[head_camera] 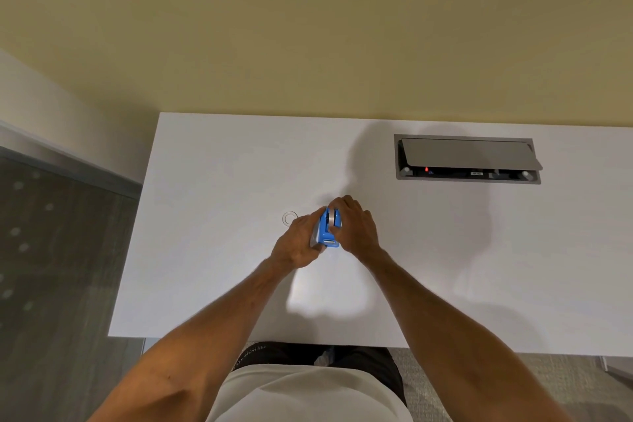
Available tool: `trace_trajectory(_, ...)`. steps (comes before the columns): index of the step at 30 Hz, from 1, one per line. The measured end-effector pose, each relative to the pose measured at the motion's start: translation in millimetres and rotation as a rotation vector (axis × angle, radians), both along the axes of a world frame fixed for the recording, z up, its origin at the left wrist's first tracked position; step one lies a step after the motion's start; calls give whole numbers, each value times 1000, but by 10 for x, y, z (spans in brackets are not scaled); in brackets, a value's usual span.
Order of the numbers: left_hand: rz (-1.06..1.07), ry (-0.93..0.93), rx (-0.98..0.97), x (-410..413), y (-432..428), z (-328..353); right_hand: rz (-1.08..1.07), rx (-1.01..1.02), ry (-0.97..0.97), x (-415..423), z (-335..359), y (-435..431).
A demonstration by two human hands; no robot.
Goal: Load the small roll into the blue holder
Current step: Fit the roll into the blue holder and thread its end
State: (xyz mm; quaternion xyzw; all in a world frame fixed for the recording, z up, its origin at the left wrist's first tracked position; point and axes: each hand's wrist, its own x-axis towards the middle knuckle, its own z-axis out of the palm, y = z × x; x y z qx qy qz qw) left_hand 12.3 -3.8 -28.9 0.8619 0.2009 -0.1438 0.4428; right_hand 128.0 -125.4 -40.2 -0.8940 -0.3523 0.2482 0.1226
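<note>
While both of my hands are closed in over the middle of the white tabletop (212, 284), the blue holder (327, 231) sits between them, just off or resting on the surface; I cannot tell which. My left hand (297, 240) wraps the holder's left side, fingers curled shut around its body. My right hand (354, 228) comes in from the other side with its fingers pinched down at the top slot, where a pale grey band shows that I take to be the small roll (331, 216), partly seated in the holder. I judge the holder to be light, rigid plastic with smooth sides, so it wants a firm wrap on the flat flanks and not on the cutter end nearest me. The roll looks light and stiff at its core, likely tacky on its outer face, best held by its edges. A small clear ring (289, 218) lies on the tabletop just beside my left knuckles, apart from the holder. A grey cable hatch (467, 158) stands propped open well away to the right.
</note>
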Motion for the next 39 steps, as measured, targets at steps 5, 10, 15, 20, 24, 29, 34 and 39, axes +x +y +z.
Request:
trace_trajectory(5,58,-15,18,65,-24,0,-6,2,10,8,-2,-15)
trace_trajectory(10,46,8,54,168,-40,-15,-86,40,57,12,10,-72)
trace_trajectory(15,37,43,99,218,-51,-34,-63,82,20,51,20,-129)
trace_trajectory(20,40,39,113,220,-46,-56,44,59,-61,120,24,-104)
trace_trajectory(24,61,25,119,231,-42,-77,123,36,-118,168,20,-77)
trace_trajectory(29,65,32,115,249,-33,-86,197,17,-163,192,11,-61)
trace_trajectory(34,94,43,103,251,-25,-77,212,50,-183,194,31,-35)
trace_trajectory(39,107,37,97,250,-36,-72,182,42,-175,198,17,-32)
